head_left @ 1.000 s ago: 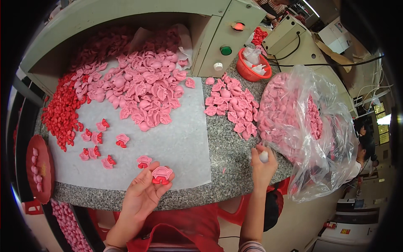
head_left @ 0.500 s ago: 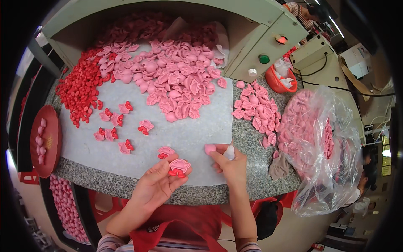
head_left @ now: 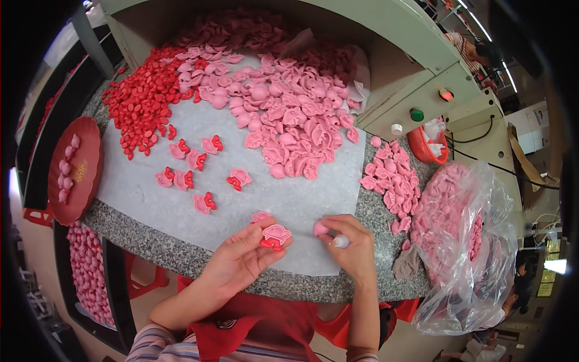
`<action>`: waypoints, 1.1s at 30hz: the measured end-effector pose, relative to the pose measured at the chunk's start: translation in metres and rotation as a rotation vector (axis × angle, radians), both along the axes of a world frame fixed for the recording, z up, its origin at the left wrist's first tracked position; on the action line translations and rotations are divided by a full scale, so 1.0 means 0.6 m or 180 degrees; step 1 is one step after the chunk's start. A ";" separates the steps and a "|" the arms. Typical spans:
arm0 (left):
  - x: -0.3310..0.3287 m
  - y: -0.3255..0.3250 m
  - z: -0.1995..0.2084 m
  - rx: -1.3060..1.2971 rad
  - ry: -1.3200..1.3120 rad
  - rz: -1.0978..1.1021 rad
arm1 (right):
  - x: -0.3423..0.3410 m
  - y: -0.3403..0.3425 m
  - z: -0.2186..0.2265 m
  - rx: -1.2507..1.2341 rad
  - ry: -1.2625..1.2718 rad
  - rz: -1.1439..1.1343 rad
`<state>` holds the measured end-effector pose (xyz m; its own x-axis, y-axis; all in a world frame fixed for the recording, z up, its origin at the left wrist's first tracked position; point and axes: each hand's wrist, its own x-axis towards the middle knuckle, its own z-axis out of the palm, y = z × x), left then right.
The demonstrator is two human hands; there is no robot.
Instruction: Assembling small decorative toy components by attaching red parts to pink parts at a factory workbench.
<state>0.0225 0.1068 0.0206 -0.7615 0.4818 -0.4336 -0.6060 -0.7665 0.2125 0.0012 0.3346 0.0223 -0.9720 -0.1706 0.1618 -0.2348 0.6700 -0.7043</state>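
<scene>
Swinging in from the bag side, the right hand [head_left: 351, 247] now pinches a small white tube and a pink piece [head_left: 320, 228] on the white sheet [head_left: 301, 199]; left hand [head_left: 244, 259] grips a joined pink-and-red piece [head_left: 274, 235] beside it; assembly continues; farther right a clear plastic bag [head_left: 464, 241] of pink pieces; beyond, a red bowl [head_left: 422, 148].

So a second ago the right hand [head_left: 353, 244] was way out at the right edge of the tabletop [head_left: 151, 235], near the plastic bag [head_left: 476, 253]. Now it's come in onto the white sheet [head_left: 301, 205], just beside the left hand [head_left: 241, 259], fingers pinching a loose pink petal [head_left: 320, 228]. Left hand has barely moved, it has just lifted its pink-and-red piece [head_left: 274, 235] a bit nearer to the right one.
</scene>
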 end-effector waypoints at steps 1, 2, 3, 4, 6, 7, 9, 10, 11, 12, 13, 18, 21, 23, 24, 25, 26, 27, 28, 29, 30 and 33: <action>-0.001 0.004 -0.001 -0.0018 -0.0002 0.0013 | 0.006 -0.005 0.002 0.0032 0.0146 -0.0182; 0.000 0.008 -0.003 -0.0038 -0.0010 0.0062 | 0.013 -0.013 0.001 0.0010 0.0138 -0.0134; 0.000 0.013 -0.004 -0.0043 0.0050 0.0051 | 0.021 -0.023 -0.001 -0.0281 0.0169 -0.0498; 0.000 0.018 -0.005 -0.0047 0.0109 0.0032 | 0.029 -0.035 -0.001 -0.0569 0.0194 -0.0869; 0.004 0.026 -0.009 -0.0195 0.0138 0.0162 | 0.046 -0.067 0.011 -0.0668 0.0241 -0.1008; 0.006 0.029 -0.010 -0.0330 0.0181 0.0250 | 0.052 -0.084 0.017 -0.0756 0.0307 -0.1186; 0.010 0.037 -0.009 -0.0438 0.0311 0.0371 | 0.064 -0.110 0.030 -0.0972 0.0440 -0.1112; 0.013 0.040 -0.008 -0.0553 0.0443 0.0480 | 0.070 -0.123 0.036 -0.1193 0.0575 -0.1048; 0.015 0.044 -0.007 -0.0553 0.0447 0.0479 | 0.073 -0.136 0.040 -0.1212 0.0734 -0.1074; 0.017 0.046 -0.005 -0.0583 0.0569 0.0557 | 0.072 -0.139 0.035 -0.1212 0.0737 -0.1071; 0.018 0.048 -0.003 -0.0612 0.0691 0.0637 | 0.069 -0.141 0.028 -0.1164 0.0918 -0.0977; 0.026 0.048 0.001 -0.0643 0.0899 0.0650 | 0.078 -0.145 0.022 -0.1154 0.0983 -0.1004; 0.028 0.047 -0.003 -0.0721 0.0954 0.0615 | 0.082 -0.144 0.026 -0.1083 0.0915 -0.0972; 0.029 0.046 -0.005 -0.0825 0.1003 0.0611 | 0.084 -0.143 0.030 -0.1235 0.0680 -0.0912; 0.030 0.045 -0.005 -0.0859 0.1116 0.0625 | 0.084 -0.141 0.032 -0.1234 0.0677 -0.0908; 0.031 0.045 -0.006 -0.0895 0.1228 0.0640 | 0.084 -0.137 0.035 -0.1267 0.0593 -0.0805; 0.030 0.045 -0.003 -0.0893 0.1227 0.0641 | 0.084 -0.134 0.038 -0.1297 0.0511 -0.0704; 0.030 0.045 0.002 -0.0920 0.1207 0.0622 | 0.083 -0.132 0.041 -0.1295 0.0509 -0.0703; 0.029 0.044 0.006 -0.0947 0.1186 0.0604 | 0.083 -0.131 0.044 -0.1262 0.0514 -0.0660; 0.029 0.044 0.007 -0.0943 0.1186 0.0601 | 0.084 -0.129 0.046 -0.1226 0.0522 -0.0623; 0.029 0.044 0.009 -0.1025 0.1216 0.0547 | 0.083 -0.127 0.045 -0.1222 0.0521 -0.0626; 0.029 0.042 0.005 -0.1124 0.1174 0.0428 | 0.079 -0.120 0.044 -0.1150 0.0569 -0.0572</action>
<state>0.0401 0.1318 0.0237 -0.9391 0.2425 -0.2433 -0.3435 -0.6756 0.6524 0.0487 0.2625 0.0487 -0.9323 0.0969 0.3484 -0.2766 0.4295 -0.8597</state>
